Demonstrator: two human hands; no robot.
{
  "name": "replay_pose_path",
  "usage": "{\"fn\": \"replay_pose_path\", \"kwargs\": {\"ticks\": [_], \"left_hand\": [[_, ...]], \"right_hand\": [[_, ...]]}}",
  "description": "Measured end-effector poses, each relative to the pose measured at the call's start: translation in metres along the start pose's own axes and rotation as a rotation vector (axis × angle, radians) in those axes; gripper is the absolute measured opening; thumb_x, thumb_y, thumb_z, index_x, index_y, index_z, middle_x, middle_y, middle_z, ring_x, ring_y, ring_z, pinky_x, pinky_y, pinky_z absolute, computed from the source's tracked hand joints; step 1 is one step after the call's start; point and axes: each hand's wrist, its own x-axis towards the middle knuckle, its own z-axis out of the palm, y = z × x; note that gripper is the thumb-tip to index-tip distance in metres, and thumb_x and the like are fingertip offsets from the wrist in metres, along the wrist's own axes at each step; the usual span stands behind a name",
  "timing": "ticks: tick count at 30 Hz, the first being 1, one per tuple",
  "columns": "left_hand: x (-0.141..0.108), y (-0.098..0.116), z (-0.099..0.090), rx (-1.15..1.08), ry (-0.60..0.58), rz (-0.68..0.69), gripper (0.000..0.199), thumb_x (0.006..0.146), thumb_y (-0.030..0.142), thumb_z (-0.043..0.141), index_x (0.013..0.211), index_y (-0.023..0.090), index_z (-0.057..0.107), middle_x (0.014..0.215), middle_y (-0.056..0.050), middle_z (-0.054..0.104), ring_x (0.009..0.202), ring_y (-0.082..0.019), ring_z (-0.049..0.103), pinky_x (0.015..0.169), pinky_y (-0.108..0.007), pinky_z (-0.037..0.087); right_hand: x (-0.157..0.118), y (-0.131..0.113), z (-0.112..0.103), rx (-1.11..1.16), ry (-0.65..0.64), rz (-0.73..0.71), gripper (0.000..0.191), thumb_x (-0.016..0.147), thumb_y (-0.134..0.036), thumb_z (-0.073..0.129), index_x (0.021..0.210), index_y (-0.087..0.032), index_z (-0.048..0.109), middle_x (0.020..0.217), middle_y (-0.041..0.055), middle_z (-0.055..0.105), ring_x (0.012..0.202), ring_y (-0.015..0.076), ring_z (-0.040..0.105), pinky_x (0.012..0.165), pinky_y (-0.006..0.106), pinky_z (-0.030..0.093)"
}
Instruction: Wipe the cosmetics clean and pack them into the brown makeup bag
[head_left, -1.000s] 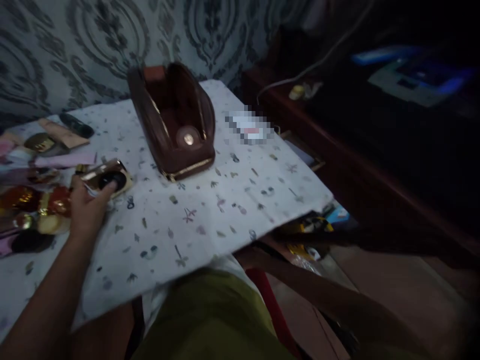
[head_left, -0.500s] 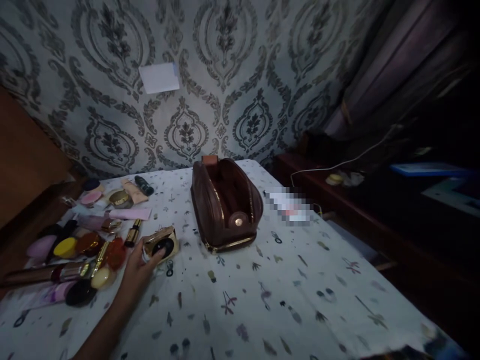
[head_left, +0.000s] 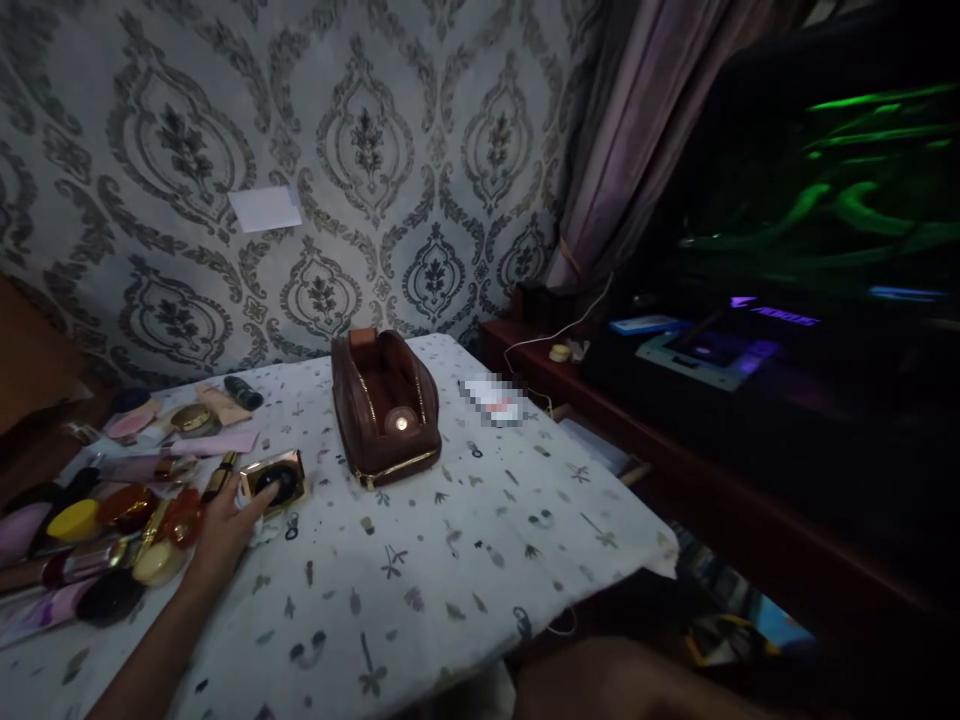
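My left hand (head_left: 229, 520) has its fingers closed around a gold rectangular case with a round black middle (head_left: 281, 482), perhaps a compact, at the table's left side. The thumb lies on the black part. A brown leather toiletry bag (head_left: 345, 410) stands unzipped to the right of it, its mouth gaping and a gold snap at the front. Beside the hand are a black-and-gold lipstick tube (head_left: 220, 477) and an orange-red jar (head_left: 181, 520). Blurred at the bottom edge, below the table, is my right hand (head_left: 622, 680); its fingers cannot be made out.
Several cosmetics, among them a yellow-lidded jar (head_left: 75, 521) and a pink tube (head_left: 217, 443), crowd the left of the patterned tablecloth (head_left: 450, 560). A pixelated flat item (head_left: 493, 400) lies right of the bag. A dark desk with a lit laptop (head_left: 780, 315) borders the right.
The view has swung to the right, bringing the laptop and the blurred right hand into sight. My left hand keeps its hold on the gold case, close to the same spot on the table.
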Motion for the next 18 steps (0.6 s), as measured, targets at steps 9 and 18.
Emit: {"fn": "replay_pose_path", "kwargs": {"ticks": [9, 18], "left_hand": [[-0.005, 0.027, 0.018, -0.384, -0.121, -0.264, 0.049, 0.064, 0.037, 0.08, 0.108, 0.022, 0.064, 0.086, -0.002, 0.075, 0.078, -0.023, 0.072, 0.07, -0.034, 0.058], [0.01, -0.005, 0.031, 0.091, -0.117, 0.25, 0.056, 0.082, 0.071, 0.053, 0.099, 0.019, 0.065, 0.094, -0.005, 0.07, 0.093, -0.027, 0.062, 0.087, -0.039, 0.05]], "right_hand": [[0.15, -0.026, -0.058, 0.452, 0.788, -0.277, 0.071, 0.078, -0.05, 0.074, 0.137, -0.019, 0.05, 0.131, 0.0143, 0.055, 0.11, 0.0235, 0.059, 0.085, 0.035, 0.054], [0.249, -0.011, -0.055, 1.056, 0.638, -0.551, 0.061, 0.068, -0.059, 0.077, 0.111, -0.023, 0.053, 0.105, 0.0042, 0.063, 0.079, 0.0166, 0.064, 0.061, 0.03, 0.056]]}}
